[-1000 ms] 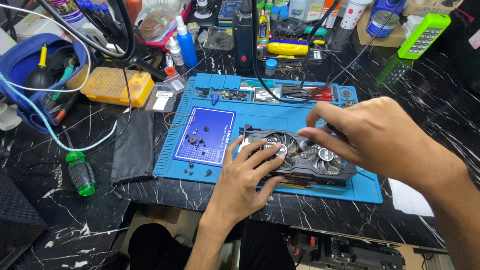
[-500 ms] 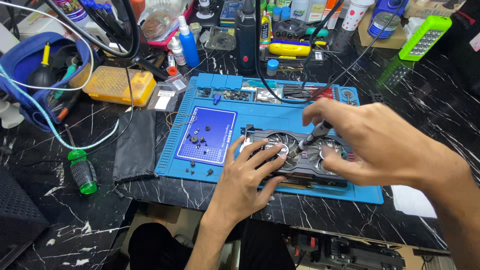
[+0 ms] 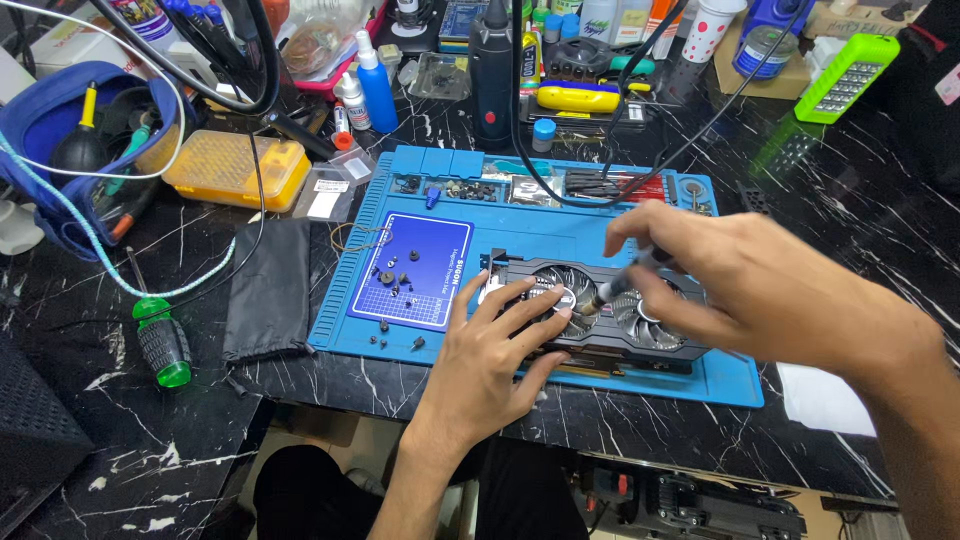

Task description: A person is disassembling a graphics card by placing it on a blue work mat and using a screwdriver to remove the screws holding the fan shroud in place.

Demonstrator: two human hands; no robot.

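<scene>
Graphics card: black, twin fans | left hand flat on it | right hand pinching, seemingly, screwdriver

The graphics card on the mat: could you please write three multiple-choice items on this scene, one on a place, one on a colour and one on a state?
1. Where does the graphics card lie?
A. on the blue mat
B. in the yellow box
C. on the black pouch

2. What colour is the handle of the screwdriver lying left of the mat?
A. red
B. green and black
C. white

3. What is the left hand doing?
A. hanging clear of the table
B. gripping a bottle
C. resting on the card

Answers: 1 A, the card sits on the mat's right half. 2 B, green ends with a black grip. 3 C, its fingers are spread on the card while the right hand holds a tool to it.
</scene>
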